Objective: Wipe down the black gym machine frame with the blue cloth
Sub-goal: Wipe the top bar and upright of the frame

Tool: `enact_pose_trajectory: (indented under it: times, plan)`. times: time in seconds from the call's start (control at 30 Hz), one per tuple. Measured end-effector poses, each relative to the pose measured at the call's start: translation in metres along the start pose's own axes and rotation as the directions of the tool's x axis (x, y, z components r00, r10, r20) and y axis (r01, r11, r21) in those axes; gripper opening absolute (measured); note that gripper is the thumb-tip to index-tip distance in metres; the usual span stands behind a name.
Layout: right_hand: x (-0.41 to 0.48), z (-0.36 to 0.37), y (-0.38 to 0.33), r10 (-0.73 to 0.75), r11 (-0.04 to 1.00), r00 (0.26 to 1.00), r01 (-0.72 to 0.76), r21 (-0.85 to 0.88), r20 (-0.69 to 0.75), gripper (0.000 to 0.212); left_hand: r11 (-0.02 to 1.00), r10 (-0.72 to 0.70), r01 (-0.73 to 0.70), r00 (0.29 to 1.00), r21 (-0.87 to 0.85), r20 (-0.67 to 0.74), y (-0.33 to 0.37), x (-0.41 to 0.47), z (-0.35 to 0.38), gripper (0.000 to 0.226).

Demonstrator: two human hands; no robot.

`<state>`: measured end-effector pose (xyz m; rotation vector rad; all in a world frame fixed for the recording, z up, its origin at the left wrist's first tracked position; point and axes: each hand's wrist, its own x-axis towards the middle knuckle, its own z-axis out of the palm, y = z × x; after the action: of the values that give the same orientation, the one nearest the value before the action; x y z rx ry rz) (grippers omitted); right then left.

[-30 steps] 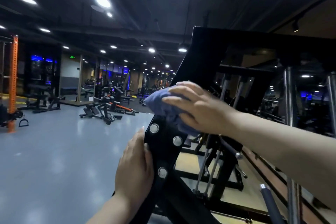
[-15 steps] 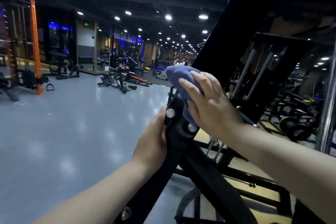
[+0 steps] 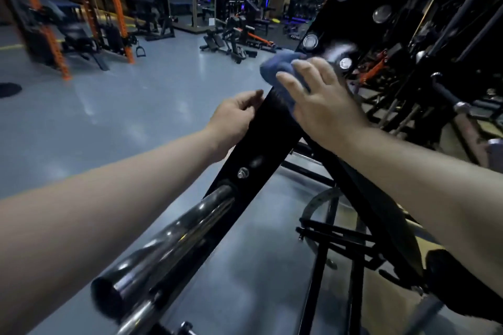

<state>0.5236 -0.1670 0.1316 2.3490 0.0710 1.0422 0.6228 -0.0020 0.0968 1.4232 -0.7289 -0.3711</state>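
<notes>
The right hand (image 3: 324, 106) presses blue cloth (image 3: 275, 69) on black frame (image 3: 261, 139) slanting up-right.

Two bare arms of one person, seen from just behind them. The left hand (image 3: 234, 119) is uncovered, with faint creases at the knuckles. The right hand (image 3: 324, 103) is also uncovered, its fingertips (image 3: 283, 77) softened by blur. Behind each hand runs an unsleeved, smooth forearm: the left forearm (image 3: 109, 212) and the right forearm (image 3: 422, 179), bare for all their visible length.
</notes>
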Motion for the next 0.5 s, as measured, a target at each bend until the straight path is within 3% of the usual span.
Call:
enact_pose_trajectory:
  times: [0.07, 0.2, 0.27, 0.33, 0.4, 0.5]
  plan:
    - [-0.019, 0.016, -0.025, -0.110, 0.993, 0.991, 0.107, 0.056, 0.071, 0.046, 0.998, -0.026, 0.023, 0.998, 0.059, 0.050, -0.004, -0.012, -0.007, 0.039]
    - [-0.044, 0.029, -0.059, -0.235, 0.970, 0.971, 0.231, 0.077, 0.041, 0.043, 0.956, -0.188, 0.181, 0.982, 0.231, 0.012, -0.013, -0.031, -0.015, 0.037]
    - [-0.048, 0.032, -0.068, -0.265, 0.959, 0.964, 0.259, 0.115, 0.037, 0.040, 0.899, -0.268, 0.253, 0.963, 0.359, -0.007, -0.018, -0.037, -0.022, 0.019]
    - [-0.053, 0.036, -0.080, -0.277, 0.950, 0.959, 0.264, 0.164, 0.063, 0.038, 0.821, -0.354, 0.331, 0.934, 0.464, -0.041, -0.016, -0.041, -0.031, 0.017]
    - [-0.059, 0.037, -0.096, -0.303, 0.940, 0.942, 0.271, 0.208, 0.142, 0.045, 0.740, -0.435, 0.400, 0.898, 0.540, -0.069, -0.015, -0.045, -0.043, 0.002]
    - [-0.063, 0.032, -0.110, -0.314, 0.932, 0.923, 0.254, 0.260, 0.224, 0.064, 0.672, -0.511, 0.446, 0.857, 0.592, -0.065, -0.016, -0.053, -0.054, 0.022]
